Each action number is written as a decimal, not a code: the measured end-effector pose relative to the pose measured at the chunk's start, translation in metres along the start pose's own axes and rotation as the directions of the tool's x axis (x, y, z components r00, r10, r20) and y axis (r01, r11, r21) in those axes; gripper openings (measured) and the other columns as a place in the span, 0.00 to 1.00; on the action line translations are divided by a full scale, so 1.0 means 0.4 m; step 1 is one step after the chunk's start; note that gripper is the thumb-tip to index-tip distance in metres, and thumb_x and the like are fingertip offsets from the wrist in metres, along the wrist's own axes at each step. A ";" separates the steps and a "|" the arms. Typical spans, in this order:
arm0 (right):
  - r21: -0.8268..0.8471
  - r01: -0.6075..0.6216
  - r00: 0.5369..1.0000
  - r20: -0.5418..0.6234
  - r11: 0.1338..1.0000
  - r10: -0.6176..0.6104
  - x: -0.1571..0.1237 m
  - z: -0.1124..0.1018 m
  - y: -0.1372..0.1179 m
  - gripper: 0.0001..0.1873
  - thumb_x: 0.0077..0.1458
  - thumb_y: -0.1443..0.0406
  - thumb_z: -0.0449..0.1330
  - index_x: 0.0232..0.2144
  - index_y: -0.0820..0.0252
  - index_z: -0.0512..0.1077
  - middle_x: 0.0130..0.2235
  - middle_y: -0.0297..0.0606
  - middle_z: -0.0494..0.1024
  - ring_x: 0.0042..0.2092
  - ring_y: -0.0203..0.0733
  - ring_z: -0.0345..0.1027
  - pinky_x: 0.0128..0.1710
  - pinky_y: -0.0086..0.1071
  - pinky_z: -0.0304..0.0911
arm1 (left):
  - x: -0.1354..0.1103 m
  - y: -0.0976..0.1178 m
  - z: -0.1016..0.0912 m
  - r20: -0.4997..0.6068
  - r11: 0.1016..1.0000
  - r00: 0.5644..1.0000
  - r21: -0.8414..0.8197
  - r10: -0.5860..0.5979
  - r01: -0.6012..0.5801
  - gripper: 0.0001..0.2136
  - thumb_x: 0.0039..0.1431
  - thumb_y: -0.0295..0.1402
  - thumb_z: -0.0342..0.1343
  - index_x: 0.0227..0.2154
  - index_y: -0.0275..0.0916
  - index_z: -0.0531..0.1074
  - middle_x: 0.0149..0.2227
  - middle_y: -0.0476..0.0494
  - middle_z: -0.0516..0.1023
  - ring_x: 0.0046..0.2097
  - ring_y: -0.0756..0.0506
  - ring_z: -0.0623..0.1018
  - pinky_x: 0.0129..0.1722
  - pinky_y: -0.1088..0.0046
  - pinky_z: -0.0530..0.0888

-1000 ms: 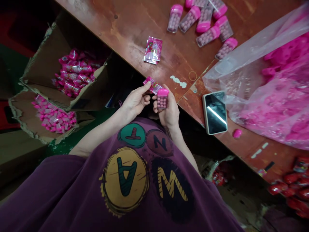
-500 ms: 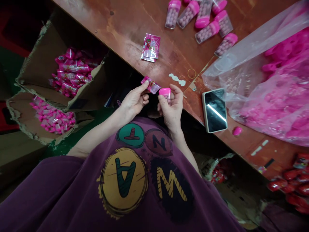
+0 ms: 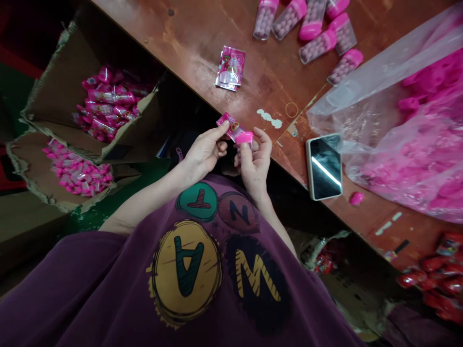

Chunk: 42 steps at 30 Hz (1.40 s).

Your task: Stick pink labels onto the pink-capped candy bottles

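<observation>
You are pinching a small pink sachet (image 3: 230, 126) between the thumb and fingertips of your left hand (image 3: 203, 153), and it is slanting toward the pink cap of the candy bottle (image 3: 245, 140) that your right hand (image 3: 254, 163) is gripping upright, cap up. Both are meeting just over the near edge of the wooden table (image 3: 202, 43), close to your chest, probably so the two line up easily. Another sachet (image 3: 230, 68) is lying farther out, filled bottles (image 3: 307, 29) are clustering at the far right, and a phone (image 3: 324, 166) is resting to the right.
</observation>
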State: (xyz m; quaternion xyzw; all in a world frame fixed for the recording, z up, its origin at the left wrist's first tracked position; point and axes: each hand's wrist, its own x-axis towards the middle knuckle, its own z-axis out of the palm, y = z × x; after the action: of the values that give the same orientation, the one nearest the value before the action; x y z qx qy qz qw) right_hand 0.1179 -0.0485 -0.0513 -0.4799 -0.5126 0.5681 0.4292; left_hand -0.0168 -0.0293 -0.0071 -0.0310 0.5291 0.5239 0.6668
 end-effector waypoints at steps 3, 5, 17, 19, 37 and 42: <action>0.079 -0.084 0.996 0.020 0.993 0.083 0.001 0.001 -0.011 0.31 0.67 0.42 0.60 0.64 0.42 0.58 0.40 0.34 0.76 0.24 0.30 0.62 0.19 0.28 0.59 | -0.001 -0.001 -0.001 0.012 1.000 1.000 0.016 0.026 -0.026 0.16 0.62 0.38 0.72 0.30 0.36 0.71 0.24 0.55 0.73 0.20 0.59 0.66 0.19 0.81 0.59; 0.157 -0.155 0.988 0.044 0.975 0.150 0.004 -0.003 -0.020 0.30 0.66 0.43 0.61 0.63 0.43 0.59 0.38 0.32 0.76 0.21 0.29 0.59 0.16 0.26 0.54 | -0.005 0.001 -0.001 0.014 0.998 0.999 0.045 0.033 -0.033 0.17 0.63 0.39 0.71 0.30 0.36 0.70 0.23 0.55 0.72 0.20 0.58 0.67 0.20 0.80 0.59; 0.216 -0.255 0.963 0.141 0.943 0.228 0.011 0.009 -0.044 0.35 0.62 0.44 0.66 0.64 0.45 0.61 0.32 0.27 0.70 0.22 0.29 0.54 0.18 0.27 0.53 | -0.021 0.005 -0.030 0.229 0.981 0.971 0.161 0.069 -0.108 0.19 0.62 0.37 0.72 0.24 0.34 0.71 0.18 0.53 0.68 0.20 0.58 0.65 0.20 0.80 0.56; 0.188 -0.265 0.955 0.188 0.946 0.230 0.017 0.007 -0.050 0.35 0.62 0.43 0.66 0.63 0.44 0.61 0.32 0.27 0.70 0.22 0.30 0.53 0.19 0.27 0.51 | -0.015 0.008 -0.040 0.254 0.980 0.966 0.171 0.051 -0.097 0.18 0.62 0.35 0.72 0.23 0.34 0.71 0.17 0.55 0.65 0.19 0.58 0.63 0.20 0.79 0.56; 0.183 -0.270 0.903 0.388 0.945 0.183 0.049 0.075 -0.051 0.35 0.64 0.45 0.65 0.65 0.42 0.56 0.32 0.26 0.73 0.22 0.31 0.58 0.22 0.31 0.55 | -0.001 0.073 -0.115 0.233 0.989 0.964 0.049 0.126 -0.141 0.15 0.63 0.36 0.71 0.28 0.30 0.76 0.21 0.50 0.71 0.18 0.58 0.64 0.19 0.80 0.56; 0.168 -0.338 0.870 0.431 0.926 0.239 0.072 0.117 -0.035 0.40 0.61 0.41 0.64 0.67 0.44 0.55 0.26 0.22 0.66 0.21 0.33 0.54 0.21 0.31 0.55 | -0.026 0.053 -0.144 0.231 0.992 0.970 0.079 0.082 -0.103 0.19 0.63 0.38 0.72 0.23 0.32 0.73 0.17 0.50 0.68 0.18 0.57 0.63 0.19 0.79 0.57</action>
State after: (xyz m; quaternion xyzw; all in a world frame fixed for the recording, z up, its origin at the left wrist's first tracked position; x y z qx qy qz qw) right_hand 0.0668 -0.0268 -0.0397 -0.3688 -0.4401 0.7699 0.2784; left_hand -0.0700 -0.0612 -0.0138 0.0839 0.4734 0.5303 0.6983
